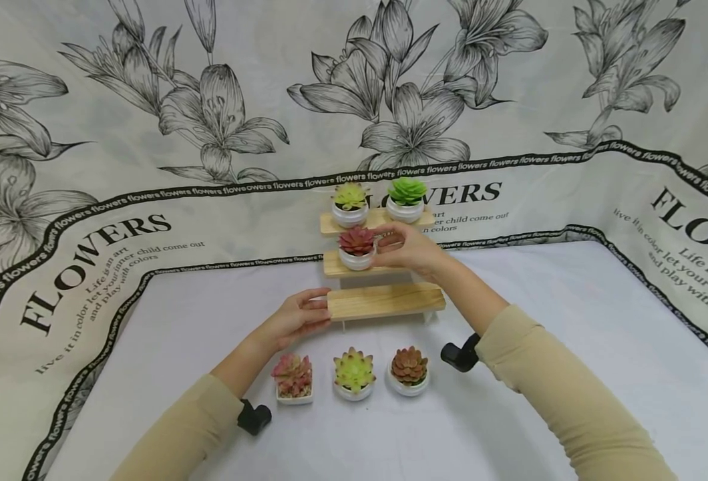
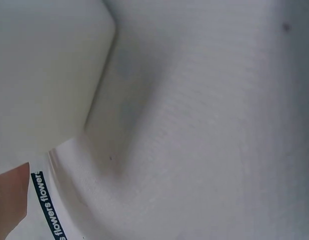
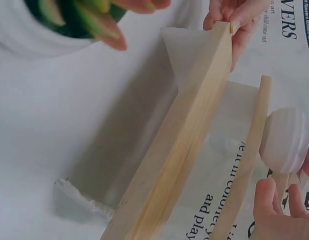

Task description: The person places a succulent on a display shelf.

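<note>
A three-tier wooden shelf stand (image 1: 387, 302) with pale side supports stands on the cloth. My left hand (image 1: 298, 317) grips the left end of its lowest board, the thumb on top in the right wrist view. On the middle board sits a red succulent in a white round pot (image 1: 357, 259). My right hand (image 1: 411, 250) is at the right side of that pot, fingers spread and fingertips right at its wall. In the right wrist view the fingertips (image 3: 265, 187) end beside the pot rather than around it.
The top board bears a yellow-green succulent (image 1: 350, 197) and a green succulent (image 1: 407, 192). In front of the stand are a pink succulent (image 1: 294, 377), a yellow-green one (image 1: 354, 373) and a brown one (image 1: 409, 367). A flower-printed cloth (image 1: 258, 227) hangs behind.
</note>
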Action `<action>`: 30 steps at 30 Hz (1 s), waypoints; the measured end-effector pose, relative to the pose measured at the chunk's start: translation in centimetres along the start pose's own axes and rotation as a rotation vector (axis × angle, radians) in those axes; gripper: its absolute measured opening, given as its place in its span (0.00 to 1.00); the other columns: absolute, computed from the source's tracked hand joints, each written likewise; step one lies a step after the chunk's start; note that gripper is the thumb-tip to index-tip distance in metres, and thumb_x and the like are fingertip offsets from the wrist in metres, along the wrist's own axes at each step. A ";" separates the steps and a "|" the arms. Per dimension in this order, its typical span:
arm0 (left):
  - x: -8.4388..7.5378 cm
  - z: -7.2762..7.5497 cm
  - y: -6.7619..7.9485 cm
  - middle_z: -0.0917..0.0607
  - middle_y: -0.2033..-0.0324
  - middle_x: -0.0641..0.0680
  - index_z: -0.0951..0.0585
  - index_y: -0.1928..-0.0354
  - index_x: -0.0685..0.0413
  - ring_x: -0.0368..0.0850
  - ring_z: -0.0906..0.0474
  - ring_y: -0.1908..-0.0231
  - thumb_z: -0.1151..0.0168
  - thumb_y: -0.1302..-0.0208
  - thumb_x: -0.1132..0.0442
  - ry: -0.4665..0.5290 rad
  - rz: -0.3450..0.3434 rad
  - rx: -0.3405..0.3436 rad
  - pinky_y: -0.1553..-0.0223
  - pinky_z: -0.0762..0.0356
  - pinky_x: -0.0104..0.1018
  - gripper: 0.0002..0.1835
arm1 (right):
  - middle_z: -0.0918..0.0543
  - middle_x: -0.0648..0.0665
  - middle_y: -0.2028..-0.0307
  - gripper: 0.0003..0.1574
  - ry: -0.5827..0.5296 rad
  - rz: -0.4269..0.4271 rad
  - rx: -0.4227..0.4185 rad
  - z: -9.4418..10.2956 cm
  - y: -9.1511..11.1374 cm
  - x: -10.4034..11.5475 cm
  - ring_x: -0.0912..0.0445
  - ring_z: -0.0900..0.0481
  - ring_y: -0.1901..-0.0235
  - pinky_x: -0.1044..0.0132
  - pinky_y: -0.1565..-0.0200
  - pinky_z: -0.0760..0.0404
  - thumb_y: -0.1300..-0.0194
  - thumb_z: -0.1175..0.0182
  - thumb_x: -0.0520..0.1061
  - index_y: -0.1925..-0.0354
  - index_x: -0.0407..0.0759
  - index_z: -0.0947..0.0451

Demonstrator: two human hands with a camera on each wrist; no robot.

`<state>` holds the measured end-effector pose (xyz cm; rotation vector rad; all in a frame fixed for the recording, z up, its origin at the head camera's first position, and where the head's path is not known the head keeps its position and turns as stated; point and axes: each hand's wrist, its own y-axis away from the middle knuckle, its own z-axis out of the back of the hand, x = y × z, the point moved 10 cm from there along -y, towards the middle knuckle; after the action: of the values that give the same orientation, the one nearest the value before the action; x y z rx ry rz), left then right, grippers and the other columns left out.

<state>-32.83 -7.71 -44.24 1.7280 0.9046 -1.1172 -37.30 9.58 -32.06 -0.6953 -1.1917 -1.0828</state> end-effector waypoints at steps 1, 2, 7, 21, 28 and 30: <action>0.0 0.0 0.0 0.28 0.47 0.64 0.42 0.33 0.66 0.41 0.22 0.60 0.49 0.37 0.79 -0.003 0.000 -0.002 0.54 0.21 0.32 0.30 | 0.33 0.32 0.44 0.43 -0.003 0.000 0.009 0.1 0.3 0.0 0.42 0.34 0.43 0.52 0.44 0.27 0.48 0.33 0.34 0.36 0.36 0.39; 0.0 0.0 0.0 0.28 0.47 0.64 0.42 0.33 0.66 0.41 0.22 0.60 0.49 0.37 0.79 -0.005 0.000 -0.004 0.54 0.21 0.32 0.30 | 0.34 0.33 0.43 0.42 -0.006 -0.003 0.012 0.3 0.5 0.0 0.42 0.34 0.43 0.52 0.44 0.27 0.47 0.33 0.35 0.36 0.37 0.39; -0.1 0.1 0.0 0.27 0.47 0.63 0.41 0.33 0.65 0.41 0.22 0.60 0.48 0.37 0.78 -0.013 0.001 -0.007 0.53 0.21 0.33 0.30 | 0.35 0.31 0.41 0.41 -0.016 0.006 0.023 1.2 1.2 -0.2 0.42 0.34 0.43 0.54 0.44 0.27 0.45 0.35 0.35 0.35 0.37 0.40; 0.2 0.1 -0.1 0.27 0.48 0.64 0.41 0.33 0.65 0.42 0.22 0.60 0.48 0.38 0.78 -0.004 0.008 -0.019 0.54 0.21 0.32 0.31 | 0.37 0.29 0.41 0.41 -0.044 0.018 0.074 2.0 3.9 -1.0 0.39 0.34 0.43 0.54 0.44 0.27 0.44 0.37 0.33 0.35 0.32 0.43; 0.1 0.0 -0.1 0.28 0.47 0.64 0.41 0.32 0.65 0.41 0.22 0.61 0.48 0.37 0.78 -0.007 0.004 -0.016 0.55 0.21 0.31 0.31 | 0.37 0.30 0.41 0.44 -0.019 0.022 0.094 2.2 5.5 -1.8 0.43 0.32 0.45 0.59 0.48 0.25 0.45 0.35 0.35 0.35 0.32 0.44; 0.1 0.0 0.0 0.28 0.47 0.64 0.42 0.32 0.65 0.41 0.22 0.61 0.48 0.37 0.78 -0.006 0.004 -0.014 0.55 0.21 0.32 0.31 | 0.36 0.30 0.42 0.43 -0.015 0.020 0.097 2.3 5.9 -2.1 0.42 0.33 0.45 0.59 0.48 0.25 0.45 0.35 0.35 0.35 0.32 0.43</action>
<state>-32.82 -7.69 -44.37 1.7140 0.9033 -1.1106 -32.67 14.37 -32.82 -0.6393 -1.2395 -0.9980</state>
